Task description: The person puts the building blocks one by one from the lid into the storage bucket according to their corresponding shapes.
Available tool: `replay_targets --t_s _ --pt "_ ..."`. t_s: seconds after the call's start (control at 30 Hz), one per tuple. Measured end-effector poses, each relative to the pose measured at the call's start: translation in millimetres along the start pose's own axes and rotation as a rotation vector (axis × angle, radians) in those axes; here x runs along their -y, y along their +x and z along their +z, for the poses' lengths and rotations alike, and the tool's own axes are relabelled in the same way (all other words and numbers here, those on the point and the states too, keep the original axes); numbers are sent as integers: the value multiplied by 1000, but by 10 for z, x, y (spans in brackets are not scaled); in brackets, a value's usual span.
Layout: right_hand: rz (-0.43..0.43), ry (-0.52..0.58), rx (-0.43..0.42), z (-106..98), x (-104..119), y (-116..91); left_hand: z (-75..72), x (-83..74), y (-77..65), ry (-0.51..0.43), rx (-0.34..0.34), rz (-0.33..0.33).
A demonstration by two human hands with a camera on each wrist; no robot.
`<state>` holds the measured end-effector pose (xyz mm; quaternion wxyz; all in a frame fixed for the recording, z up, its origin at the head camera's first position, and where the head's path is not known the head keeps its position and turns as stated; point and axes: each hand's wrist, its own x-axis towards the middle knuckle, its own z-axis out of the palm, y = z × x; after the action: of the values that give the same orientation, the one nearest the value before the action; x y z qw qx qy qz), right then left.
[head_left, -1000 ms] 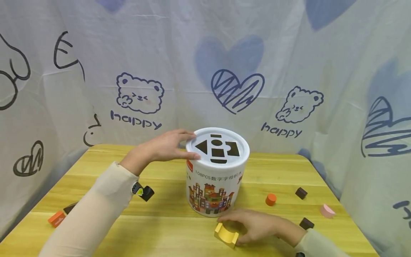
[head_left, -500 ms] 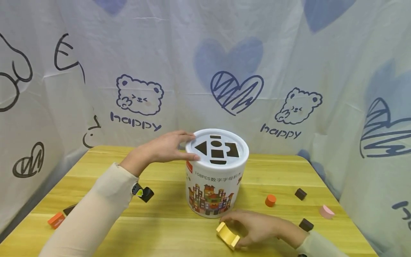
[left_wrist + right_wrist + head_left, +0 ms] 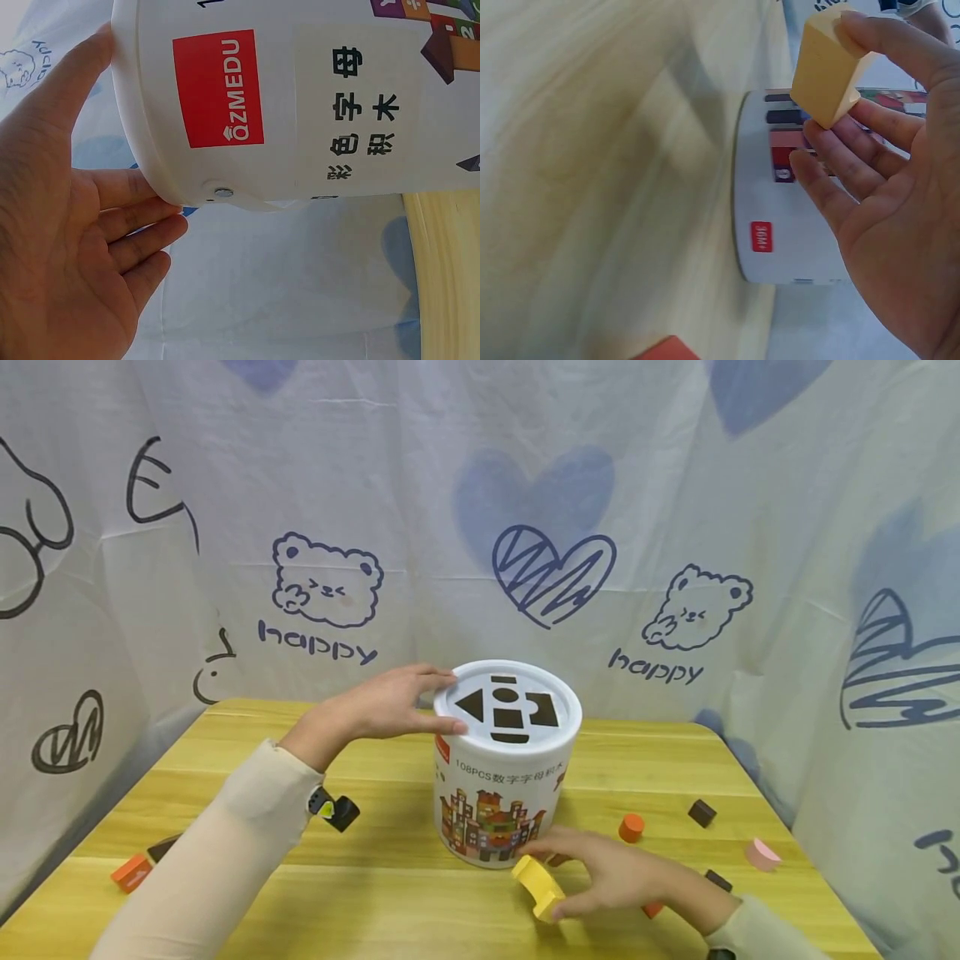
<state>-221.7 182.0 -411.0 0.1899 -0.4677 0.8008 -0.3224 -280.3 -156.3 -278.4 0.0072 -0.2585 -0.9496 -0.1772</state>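
Observation:
The white block bucket (image 3: pixel 495 777) stands upright, its lid (image 3: pixel 555 727) on top with dark shaped cutouts. My left hand (image 3: pixel 382 702) rests on the lid's left rim, with thumb and fingertips spread along it. In the left wrist view, that hand's (image 3: pixel 75 247) other fingers stay loosely bent beside the bucket. My right hand (image 3: pixel 607 877) pinches a yellow arch block (image 3: pixel 538 887) between thumb and fingers, before the bucket's lower right side. In the right wrist view the block (image 3: pixel 829 71) is held off the table.
On the wooden table (image 3: pixel 390 910), an orange cylinder (image 3: pixel 632 828), dark blocks (image 3: pixel 702 812) and a pink half-round block (image 3: pixel 762 854) lie to the right. An orange block (image 3: pixel 131 873) lies at the left. The printed curtain (image 3: pixel 435 485) hangs behind the table.
The yellow arch block has been raised and turned by my right hand, which has shifted slightly up and to the right. My left hand stays on the lid's rim.

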Motion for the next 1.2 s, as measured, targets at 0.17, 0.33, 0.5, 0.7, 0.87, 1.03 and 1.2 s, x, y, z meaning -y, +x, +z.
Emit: replay_targets --t_s 0.17,0.33,0.5,0.7,0.87,1.03,1.2 --pt "-7 -44 -43 -104 89 -29 1 3 4 -1 0 -2" --pt "-15 -66 -86 -214 169 -55 -2 6 1 -4 0 3" --pt "-44 -88 -120 -326 250 -58 -2 13 6 -4 -2 8" --pt "-64 -144 -145 -476 374 -85 5 18 11 -7 -6 20" --pt "-105 -225 -199 -621 490 -117 10 28 24 -15 -9 24" --pt "-161 -274 -261 -749 614 -132 -1 32 47 -15 -18 43" --pt "-163 -293 -288 -875 720 -144 -24 17 68 11 -11 52"
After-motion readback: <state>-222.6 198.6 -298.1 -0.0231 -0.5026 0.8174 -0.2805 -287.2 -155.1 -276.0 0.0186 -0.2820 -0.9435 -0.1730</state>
